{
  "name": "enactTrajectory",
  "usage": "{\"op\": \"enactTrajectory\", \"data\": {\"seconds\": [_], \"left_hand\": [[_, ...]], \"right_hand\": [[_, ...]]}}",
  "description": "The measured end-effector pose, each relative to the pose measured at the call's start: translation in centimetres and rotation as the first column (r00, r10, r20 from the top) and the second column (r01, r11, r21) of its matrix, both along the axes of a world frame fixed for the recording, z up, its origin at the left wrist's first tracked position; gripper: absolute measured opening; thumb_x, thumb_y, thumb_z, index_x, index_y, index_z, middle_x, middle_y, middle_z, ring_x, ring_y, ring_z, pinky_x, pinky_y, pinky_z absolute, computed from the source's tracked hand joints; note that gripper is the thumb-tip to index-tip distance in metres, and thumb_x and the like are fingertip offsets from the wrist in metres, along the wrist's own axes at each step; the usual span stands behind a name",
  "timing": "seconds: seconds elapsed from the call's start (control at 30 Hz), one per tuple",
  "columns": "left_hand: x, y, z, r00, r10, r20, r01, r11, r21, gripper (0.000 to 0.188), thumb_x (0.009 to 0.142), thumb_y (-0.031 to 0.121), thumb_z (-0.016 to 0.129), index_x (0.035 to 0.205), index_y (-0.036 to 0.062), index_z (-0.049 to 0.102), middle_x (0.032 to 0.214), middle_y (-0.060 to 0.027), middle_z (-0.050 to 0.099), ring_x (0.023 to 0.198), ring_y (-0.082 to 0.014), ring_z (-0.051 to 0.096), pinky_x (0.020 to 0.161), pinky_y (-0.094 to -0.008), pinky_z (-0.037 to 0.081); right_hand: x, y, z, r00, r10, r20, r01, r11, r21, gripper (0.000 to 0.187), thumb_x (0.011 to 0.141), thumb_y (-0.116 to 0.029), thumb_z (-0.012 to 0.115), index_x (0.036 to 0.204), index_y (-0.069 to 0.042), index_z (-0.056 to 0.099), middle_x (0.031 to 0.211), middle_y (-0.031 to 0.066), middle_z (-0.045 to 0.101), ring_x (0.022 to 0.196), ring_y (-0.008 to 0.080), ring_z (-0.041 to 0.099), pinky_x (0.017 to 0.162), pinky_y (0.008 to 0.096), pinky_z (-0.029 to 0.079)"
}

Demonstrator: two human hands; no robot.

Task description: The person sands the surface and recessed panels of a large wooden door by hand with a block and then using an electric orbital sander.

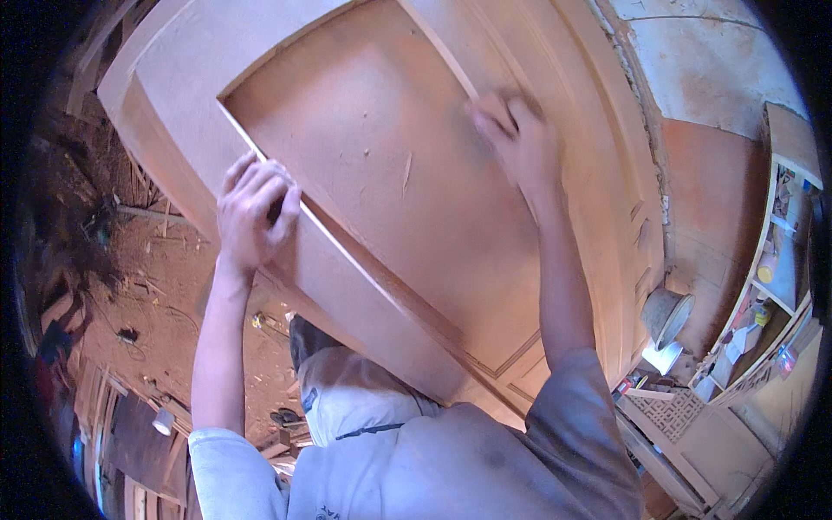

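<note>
A large light-brown wooden door or cabinet piece [182, 104] lies in front of me, with a recessed panel [373, 199] framed by a thin raised edge [347, 251]. My left hand [256, 208] rests on the recess's left side, its fingers curled over that edge. Across the recess, my right hand [522, 143] is at the right edge, fingers bent together and smeared by motion. Anything held under those fingers is hidden. A thin pale sliver or mark [406, 172] and small specks show on the panel.
Reddish dirt floor [165, 303] with wood scraps lies to the left. At the right stand an open shelf unit [780, 234] with small items and a round metal container [667, 316]. Planks and dark boards [143, 442] lean at lower left.
</note>
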State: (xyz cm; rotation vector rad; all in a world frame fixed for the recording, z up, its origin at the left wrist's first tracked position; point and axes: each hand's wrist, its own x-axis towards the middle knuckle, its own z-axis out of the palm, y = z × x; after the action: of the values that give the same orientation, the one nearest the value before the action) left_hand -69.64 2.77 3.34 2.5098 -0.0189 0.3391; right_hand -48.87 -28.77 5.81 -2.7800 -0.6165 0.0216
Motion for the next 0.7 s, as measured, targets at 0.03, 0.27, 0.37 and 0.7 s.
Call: {"op": "enactTrajectory", "data": {"seconds": [0.03, 0.27, 0.37, 0.7], "left_hand": [[0.2, 0.1, 0.1, 1.0, -0.001, 0.009, 0.001, 1.0, 0.005, 0.014, 0.088, 0.015, 0.067, 0.077, 0.0054, 0.066, 0.085, -0.0066, 0.068, 0.093, -0.0233, 0.068, 0.107, -0.0417, 0.042], [-0.4, 0.4, 0.3, 0.998, 0.046, 0.037, -0.045, 0.999, -0.023, 0.014, 0.087, 0.013, 0.067, 0.075, 0.0053, 0.066, 0.084, -0.0058, 0.069, 0.088, -0.0225, 0.068, 0.106, -0.0411, 0.043], [0.2, 0.2, 0.4, 0.999, 0.022, 0.027, -0.021, 0.999, -0.041, 0.015, 0.086, 0.013, 0.067, 0.073, 0.0062, 0.067, 0.082, -0.0047, 0.069, 0.088, -0.0209, 0.069, 0.105, -0.0408, 0.044], [-0.1, 0.7, 0.5, 1.0, 0.024, 0.003, -0.024, 0.997, -0.069, 0.013, 0.085, 0.012, 0.069, 0.072, 0.0103, 0.068, 0.081, -0.0015, 0.07, 0.092, -0.0182, 0.07, 0.107, -0.0406, 0.043]], "right_hand": [[0.1, 0.1, 0.0, 1.0, 0.009, -0.002, -0.009, 1.0, 0.002, 0.041, 0.084, -0.041, 0.081, 0.082, -0.004, 0.062, 0.078, 0.0174, 0.067, 0.069, 0.0421, 0.064, 0.062, 0.0468, 0.053], [-2.2, -3.0, -0.2, 0.998, -0.026, -0.055, 0.028, 0.999, 0.034, 0.043, 0.086, -0.043, 0.078, 0.082, -0.003, 0.062, 0.08, 0.0219, 0.067, 0.074, 0.0436, 0.065, 0.062, 0.0484, 0.051], [1.8, 2.7, -1.1, 0.999, 0.036, 0.02, -0.038, 0.994, 0.107, 0.042, 0.084, -0.041, 0.08, 0.081, -0.003, 0.061, 0.081, 0.0224, 0.067, 0.074, 0.0424, 0.066, 0.062, 0.0481, 0.05], [3.6, 5.6, -0.6, 0.995, -0.031, -0.092, 0.046, 0.984, 0.17, 0.044, 0.085, -0.039, 0.08, 0.076, -0.002, 0.058, 0.078, 0.0233, 0.064, 0.073, 0.0416, 0.063, 0.061, 0.0488, 0.048]]}}
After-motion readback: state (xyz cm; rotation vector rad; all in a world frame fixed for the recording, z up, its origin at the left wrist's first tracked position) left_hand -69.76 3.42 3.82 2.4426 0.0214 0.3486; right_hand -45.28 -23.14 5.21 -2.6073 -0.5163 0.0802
